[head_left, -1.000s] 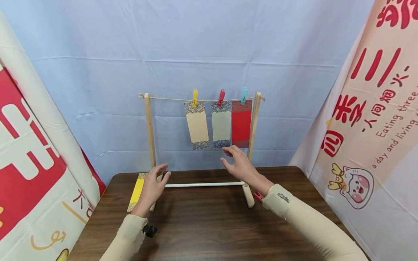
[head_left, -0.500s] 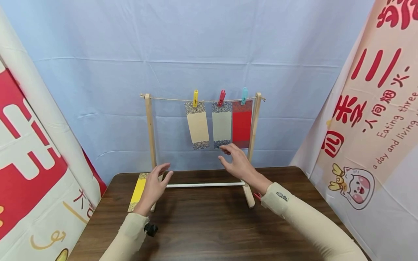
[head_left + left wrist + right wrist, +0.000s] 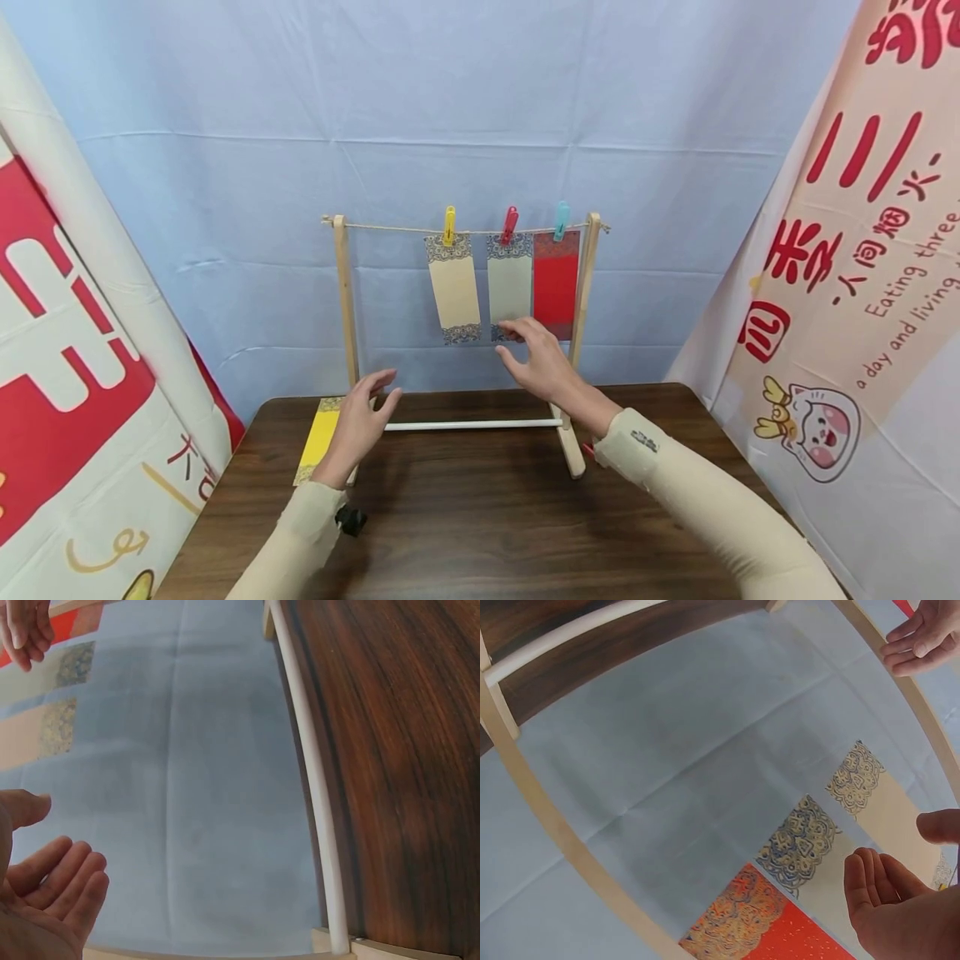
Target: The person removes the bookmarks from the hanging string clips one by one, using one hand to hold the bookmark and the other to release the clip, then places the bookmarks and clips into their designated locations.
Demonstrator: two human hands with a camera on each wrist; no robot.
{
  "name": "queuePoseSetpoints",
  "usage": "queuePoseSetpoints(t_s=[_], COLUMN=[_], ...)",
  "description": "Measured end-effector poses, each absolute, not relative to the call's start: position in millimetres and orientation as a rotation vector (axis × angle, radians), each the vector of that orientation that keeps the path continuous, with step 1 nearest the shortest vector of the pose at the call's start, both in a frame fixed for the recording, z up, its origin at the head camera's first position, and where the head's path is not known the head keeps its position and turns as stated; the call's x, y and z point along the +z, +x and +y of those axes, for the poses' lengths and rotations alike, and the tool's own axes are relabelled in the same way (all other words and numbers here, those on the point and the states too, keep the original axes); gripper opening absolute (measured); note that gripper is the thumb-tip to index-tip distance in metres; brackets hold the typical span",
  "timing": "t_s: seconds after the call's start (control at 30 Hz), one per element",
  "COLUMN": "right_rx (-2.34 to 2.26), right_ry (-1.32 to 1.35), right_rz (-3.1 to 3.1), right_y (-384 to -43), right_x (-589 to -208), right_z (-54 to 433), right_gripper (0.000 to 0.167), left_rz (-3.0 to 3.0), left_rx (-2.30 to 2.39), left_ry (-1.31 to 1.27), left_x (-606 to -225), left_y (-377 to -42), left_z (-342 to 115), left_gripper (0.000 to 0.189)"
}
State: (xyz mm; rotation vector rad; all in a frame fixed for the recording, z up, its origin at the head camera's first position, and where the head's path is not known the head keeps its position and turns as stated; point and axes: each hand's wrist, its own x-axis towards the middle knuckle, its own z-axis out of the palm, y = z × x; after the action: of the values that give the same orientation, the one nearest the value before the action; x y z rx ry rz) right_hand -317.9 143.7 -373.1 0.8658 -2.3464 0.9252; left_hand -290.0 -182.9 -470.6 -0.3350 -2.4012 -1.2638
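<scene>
Three patterned paper cards hang from a string (image 3: pixel 397 227): a cream card (image 3: pixel 453 292) under a yellow clothespin (image 3: pixel 449 225), a grey card (image 3: pixel 509 283) under a red clothespin (image 3: pixel 510 223), and a red card (image 3: pixel 557 283) under a teal clothespin (image 3: pixel 562 221). My right hand (image 3: pixel 546 362) hovers before the lower ends of the grey and red cards, fingers loosely bent, holding nothing. Near the left post, my left hand (image 3: pixel 362 427) is raised with relaxed fingers and an empty palm. Behind it, a yellow card (image 3: pixel 317 446) lies on the table, partly covered.
The string spans two wooden posts (image 3: pixel 345 308), joined low down by a white rod (image 3: pixel 472 426). The stand rests on a dark wooden table (image 3: pixel 465 525). A small red object (image 3: pixel 589 451) lies by the right foot, mostly hidden by my sleeve. Blue cloth (image 3: pixel 465 100) hangs behind.
My right hand has shifted a little up and left, now covering part of the grey card's lower end. My left hand has drifted slightly right. The hanging cards look unchanged.
</scene>
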Motion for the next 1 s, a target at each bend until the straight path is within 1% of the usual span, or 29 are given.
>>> queuePoseSetpoints(t_s=[0.37, 0.7, 1.0], right_rx=[0.92, 0.923, 0.879], right_ry=[0.844, 0.894, 0.886], right_rz=[-2.371, -2.298, -2.289], right_y=[-319, -324, -327], right_x=[-358, -350, -338], right_z=[140, 136, 132], right_gripper=[0.044, 0.043, 0.043], left_rz=[-2.41, -2.408, -2.406], left_rx=[-1.271, -1.275, -1.278], left_ry=[-0.342, -0.348, -0.38], left_x=[-458, -453, -443], left_y=[-292, -297, -298], left_z=[-174, -171, -169], left_gripper=[0.043, 0.044, 0.044])
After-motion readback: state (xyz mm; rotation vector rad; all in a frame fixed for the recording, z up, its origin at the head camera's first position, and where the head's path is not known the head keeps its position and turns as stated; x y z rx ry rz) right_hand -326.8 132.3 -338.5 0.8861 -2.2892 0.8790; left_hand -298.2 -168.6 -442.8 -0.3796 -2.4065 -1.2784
